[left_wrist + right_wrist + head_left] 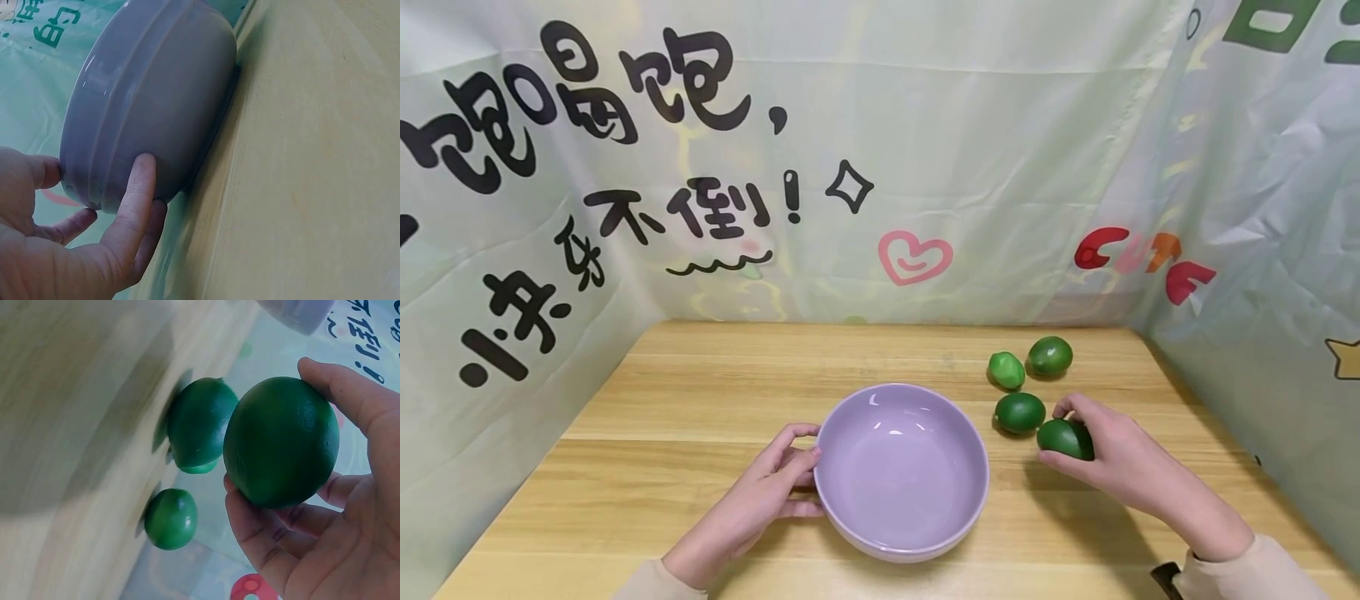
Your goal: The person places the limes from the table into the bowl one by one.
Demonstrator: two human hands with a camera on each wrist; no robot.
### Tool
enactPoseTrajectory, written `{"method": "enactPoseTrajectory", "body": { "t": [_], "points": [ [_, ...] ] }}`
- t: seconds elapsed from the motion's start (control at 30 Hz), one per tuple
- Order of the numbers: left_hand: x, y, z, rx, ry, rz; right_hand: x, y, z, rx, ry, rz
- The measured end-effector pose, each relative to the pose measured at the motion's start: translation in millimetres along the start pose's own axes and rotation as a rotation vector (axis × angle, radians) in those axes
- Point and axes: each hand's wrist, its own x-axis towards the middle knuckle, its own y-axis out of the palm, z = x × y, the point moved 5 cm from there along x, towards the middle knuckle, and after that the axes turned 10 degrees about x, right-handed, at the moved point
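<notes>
A lilac bowl [901,475] stands on the wooden table in the middle of the head view. My left hand [767,483] rests against its left side. In the left wrist view, the thumb touches the rim and spread fingertips [145,165] lie on the outer wall. My right hand [1116,450] holds a dark green lime [1064,439] between thumb and fingers, right of the bowl. The right wrist view shows this lime [281,442] raised off the tabletop. Beside it on the table lie another dark lime [1020,412], a smaller bright green lime [1007,370] and a rounder lime [1050,357].
The wooden table [715,400] is bounded at the back and sides by a pale printed cloth [1000,150] with black lettering and a pink heart. A dark object [1167,577] shows at the right cuff.
</notes>
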Motion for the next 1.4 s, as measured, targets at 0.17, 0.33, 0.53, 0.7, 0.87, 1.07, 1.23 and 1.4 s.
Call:
{"method": "enactPoseTrajectory", "body": {
  "t": [0.17, 0.33, 0.53, 0.7, 0.87, 1.07, 1.23, 1.4],
  "points": [
    [-0.2, 0.4, -0.7, -0.003, 0.0, 0.001, 1.5, -2.2, 8.8, -0.004, -0.012, 0.001],
    [-0.6, 0.4, -0.9, -0.002, -0.003, -0.002, 3.3, -3.8, 17.2, -0.003, -0.027, 0.001],
    [-1.4, 0.8, -1.4, 0.005, -0.001, -0.002, 5.1, -5.7, 27.9, 0.019, -0.049, 0.001],
    [-1.8, 1.2, -1.6, 0.005, -0.002, -0.004, 7.1, -6.0, 35.4, 0.031, -0.056, 0.006],
    [-1.7, 1.1, -1.4, 0.006, -0.004, -0.006, 8.2, -3.9, 44.2, 0.025, -0.093, 0.001],
    [-1.7, 1.1, -0.8, 0.004, -0.009, -0.007, 10.0, -2.0, 53.4, 0.034, -0.127, -0.001],
    [-1.3, 1.1, -0.3, 0.001, -0.007, -0.001, 12.5, 0.2, 62.5, 0.045, -0.148, 0.002],
    [-1.2, 1.2, -0.5, 0.003, -0.002, 0.006, 15.6, 4.1, 72.2, 0.055, -0.161, 0.01]
  ]
}}
